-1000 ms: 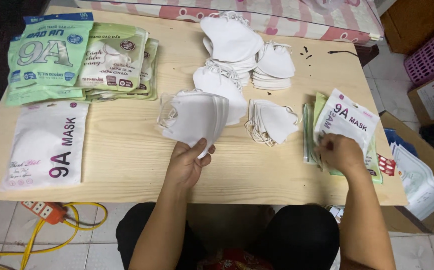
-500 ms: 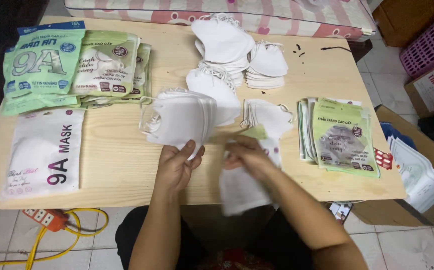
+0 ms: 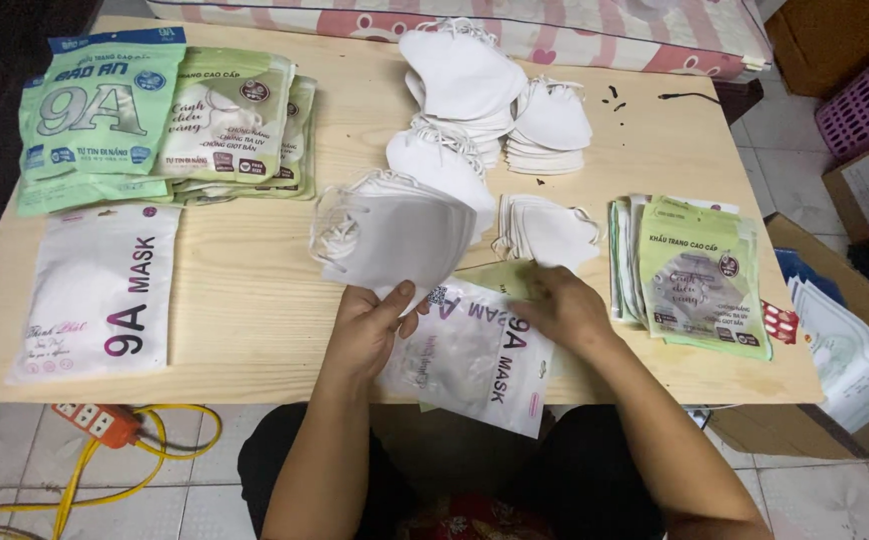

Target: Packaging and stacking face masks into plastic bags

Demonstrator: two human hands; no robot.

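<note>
**Masks in one hand, pouch under the other**

While the left hand (image 3: 370, 330) grips a fanned stack of white masks (image 3: 395, 235) by its lower edge, fingers closed around it with the thumb on top, the stack is tilted up just over the wooden surface (image 3: 255, 300). The right hand (image 3: 567, 312) rests on a white pouch (image 3: 475, 360), fingers curled and pressing its upper edge; whether they pinch it cannot be told. The pouch lies at the near edge of the surface, between both hands, its lower corner hanging past the edge.

Just beyond the right hand lies a small flat pile of masks (image 3: 547, 230), and farther back stand taller mask piles (image 3: 475, 90). To the right sits a stack of green pouches (image 3: 695, 275). On the left lie a filled white packet (image 3: 100, 295) and, behind it, overlapping green packets (image 3: 155, 120). An orange power strip (image 3: 105, 422) lies on the floor.
</note>
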